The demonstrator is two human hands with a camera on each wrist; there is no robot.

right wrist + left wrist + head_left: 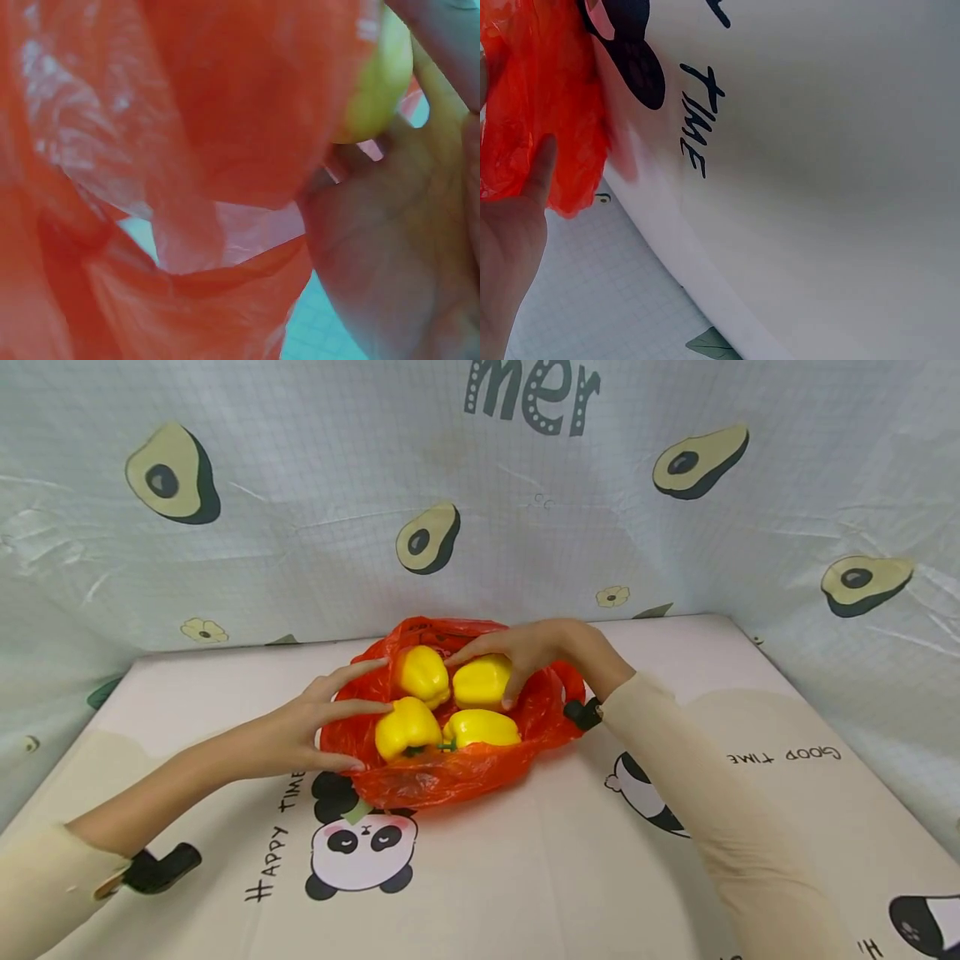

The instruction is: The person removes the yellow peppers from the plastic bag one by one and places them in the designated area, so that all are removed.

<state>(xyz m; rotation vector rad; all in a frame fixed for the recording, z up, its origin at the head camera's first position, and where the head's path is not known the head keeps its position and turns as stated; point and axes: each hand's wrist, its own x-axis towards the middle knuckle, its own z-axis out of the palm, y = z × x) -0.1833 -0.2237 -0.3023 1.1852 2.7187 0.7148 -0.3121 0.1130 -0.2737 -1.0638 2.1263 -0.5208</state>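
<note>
Red plastic bag [450, 785] mid-frame in the head view, on the tabletop [525, 877], four yellow peppers [408, 725] inside; left hand [303, 727] at centre left, spread wide against its rim; right hand [534, 647] clamped around the upper-right pepper [478, 685]. Left wrist view: bag along the left edge. Right wrist view: bag at left, pepper at upper right.

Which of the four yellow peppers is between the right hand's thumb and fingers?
The back right pepper in the head view, inside the red bag. The right hand spans only this one; the other three peppers lie outside its grasp.
</note>
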